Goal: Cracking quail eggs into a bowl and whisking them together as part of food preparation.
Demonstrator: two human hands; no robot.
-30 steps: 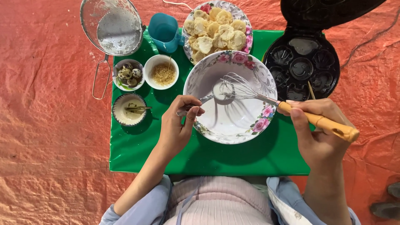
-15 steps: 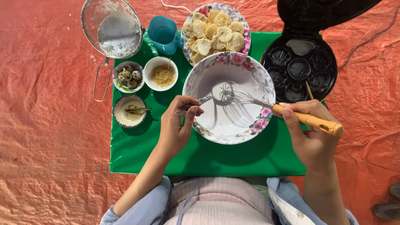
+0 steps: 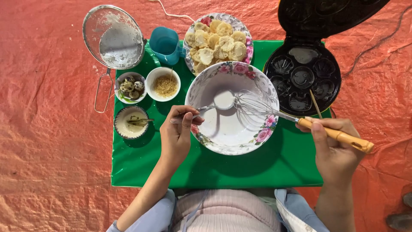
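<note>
1. Orange tarpaulin (image 3: 47, 141) covers the ground; a green mat (image 3: 240, 167) lies on it, with a large floral bowl (image 3: 205, 86) at the middle.
2. Left hand (image 3: 177, 135) is closed in a pinch on the handle of a metal spoon (image 3: 214, 103); the spoon's bowl carries white batter and sits inside the floral bowl.
3. Right hand (image 3: 332, 146) is wrapped shut around the wooden handle of a whisk (image 3: 257, 105); its wire head lies in the bowl, just beside the spoon.
4. Judging by looks, the whisk is light and its wires springy, so the stiff wooden handle is the place to grip; the spoon seems thin and possibly slick with batter, best held at the dry end of its handle.
5. Behind stand a sieve (image 3: 113, 36), a blue cup (image 3: 165, 43), a plate of small cakes (image 3: 216, 41) and an open black cake maker (image 3: 302, 75); three small bowls (image 3: 131, 122) sit at the left.
</note>
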